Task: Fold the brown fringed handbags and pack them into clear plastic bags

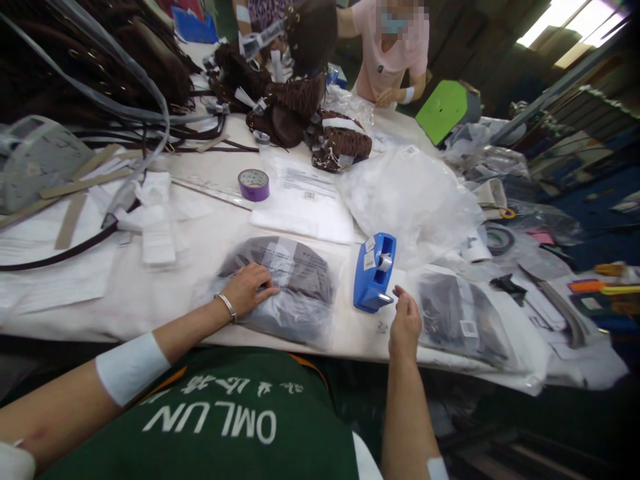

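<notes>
A dark item in a clear plastic bag point(300, 280) lies on the table in front of me. My left hand point(250, 288) rests on its left part, fingers bent against the plastic. Right of that bag stands a blue tape dispenser point(367, 283) with a small roll in it. My right hand point(406, 320) is beside the dispenser's lower right, fingers curled; whether it holds something small I cannot make out. A second bagged dark item point(460, 317) lies to the right of my right hand.
Purple tape point(255, 193) and a stack of printed bags point(305, 200) lie behind the bag. Brown fringed bags point(295, 107) are piled at the back, near a person in pink point(393, 60). Loose plastic point(410, 193) lies behind the dispenser; a green board point(443, 110) stands back right.
</notes>
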A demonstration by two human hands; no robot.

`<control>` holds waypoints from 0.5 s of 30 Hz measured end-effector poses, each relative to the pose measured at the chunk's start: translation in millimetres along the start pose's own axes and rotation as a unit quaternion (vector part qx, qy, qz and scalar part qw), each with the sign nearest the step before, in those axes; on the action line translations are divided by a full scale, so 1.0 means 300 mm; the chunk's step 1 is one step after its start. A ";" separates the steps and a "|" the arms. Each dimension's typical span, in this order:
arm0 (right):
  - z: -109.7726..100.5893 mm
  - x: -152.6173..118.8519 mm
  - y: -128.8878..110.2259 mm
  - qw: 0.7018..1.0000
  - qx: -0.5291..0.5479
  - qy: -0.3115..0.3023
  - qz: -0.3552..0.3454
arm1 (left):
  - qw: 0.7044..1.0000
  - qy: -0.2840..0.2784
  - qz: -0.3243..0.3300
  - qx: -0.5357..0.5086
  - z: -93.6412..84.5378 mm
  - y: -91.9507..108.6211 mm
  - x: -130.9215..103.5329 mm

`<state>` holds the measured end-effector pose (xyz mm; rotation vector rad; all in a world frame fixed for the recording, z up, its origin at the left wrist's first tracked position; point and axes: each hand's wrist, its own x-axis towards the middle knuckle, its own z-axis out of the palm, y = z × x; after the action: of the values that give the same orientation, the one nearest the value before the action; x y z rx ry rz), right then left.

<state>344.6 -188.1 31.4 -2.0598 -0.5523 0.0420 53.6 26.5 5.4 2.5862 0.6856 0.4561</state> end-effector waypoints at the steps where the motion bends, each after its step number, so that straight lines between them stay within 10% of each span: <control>1: 0.009 0.007 -0.018 1.000 0.012 -0.018 -0.005 | 1.000 0.000 -0.002 -0.001 -0.001 0.001 0.000; 15: -0.076 -0.121 -0.014 0.996 0.007 0.027 -0.079 | 0.999 -0.006 -0.039 -0.025 -0.008 0.012 -0.014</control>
<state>316.1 -219.3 40.0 -1.9914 -0.6771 -0.1025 50.5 22.0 8.4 2.5026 0.7591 0.4264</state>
